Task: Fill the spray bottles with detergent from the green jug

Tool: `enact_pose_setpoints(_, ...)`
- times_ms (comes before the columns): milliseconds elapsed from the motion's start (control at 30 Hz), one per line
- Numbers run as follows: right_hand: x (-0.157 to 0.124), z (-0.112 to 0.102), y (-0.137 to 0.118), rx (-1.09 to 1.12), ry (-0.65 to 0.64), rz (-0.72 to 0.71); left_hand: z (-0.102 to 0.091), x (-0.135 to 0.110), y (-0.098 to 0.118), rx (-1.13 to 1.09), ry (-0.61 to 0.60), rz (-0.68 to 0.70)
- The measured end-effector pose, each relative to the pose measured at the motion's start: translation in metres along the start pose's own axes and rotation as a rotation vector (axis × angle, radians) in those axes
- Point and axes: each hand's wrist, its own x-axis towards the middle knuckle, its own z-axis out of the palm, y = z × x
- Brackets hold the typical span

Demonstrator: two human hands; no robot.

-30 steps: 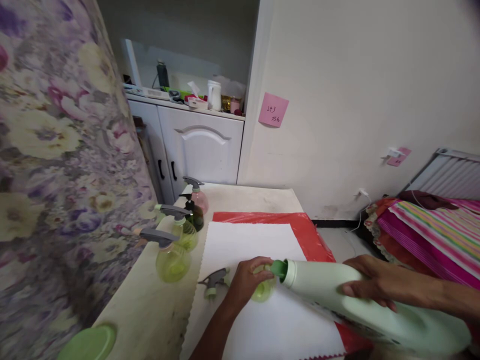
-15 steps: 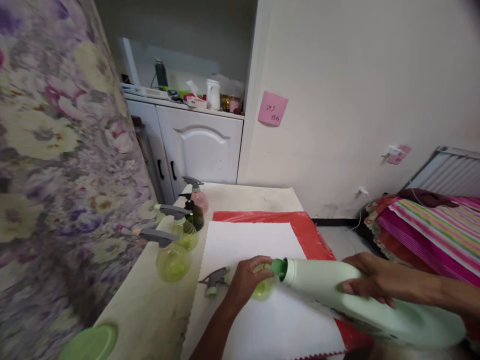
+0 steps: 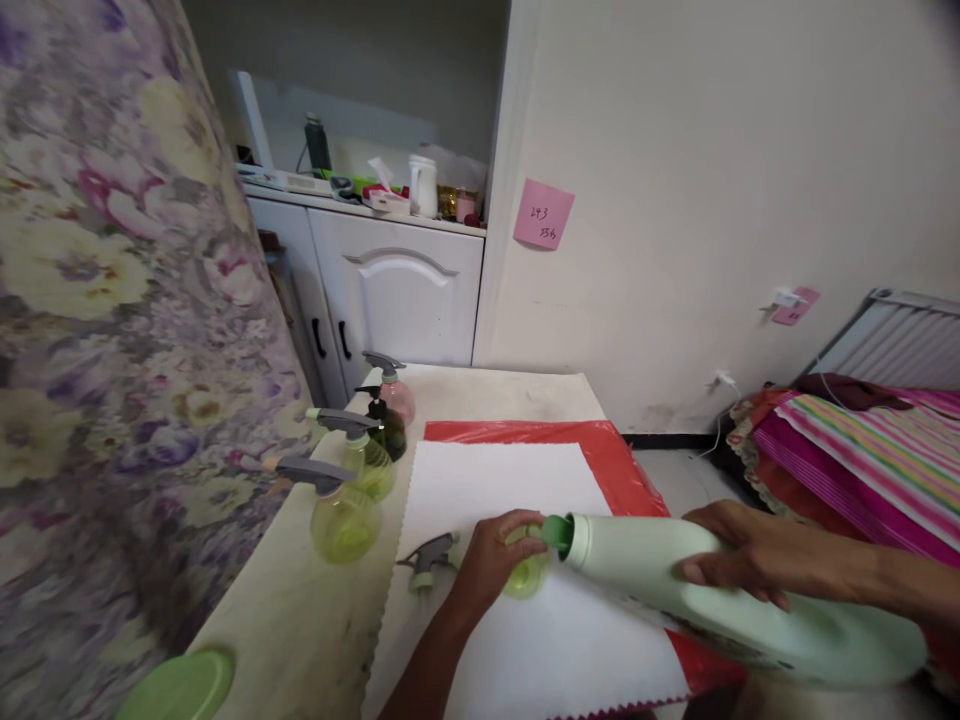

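My left hand point(image 3: 491, 560) is wrapped round a small yellow-green spray bottle point(image 3: 526, 576) with no spray head, standing on a white cloth point(image 3: 495, 480). My right hand point(image 3: 742, 553) grips a large pale green jug point(image 3: 720, 610), tipped on its side with its green spout point(image 3: 556, 533) at the small bottle's mouth. A loose grey spray head point(image 3: 427, 556) lies on the cloth just left of my left hand.
Several filled spray bottles point(image 3: 341, 505) stand in a row along the table's left edge by a floral curtain point(image 3: 112, 300). A green lid point(image 3: 178, 685) lies near the front left. Red plastic sheet point(image 3: 615, 455) under the cloth. White cabinet point(image 3: 397, 290) behind; striped bedding point(image 3: 862, 450) at right.
The jug's rear end has dropped slightly and the view has shifted a little; both hands keep their grips.
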Motion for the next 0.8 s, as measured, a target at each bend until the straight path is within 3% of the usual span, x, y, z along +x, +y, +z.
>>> enact_pose_setpoints(800, -0.0028, -0.0005, -0.0052, -0.023, 0.028, -0.013, 0.0002, -0.0003, -0.0019, -0.010, 0.010, -0.012)
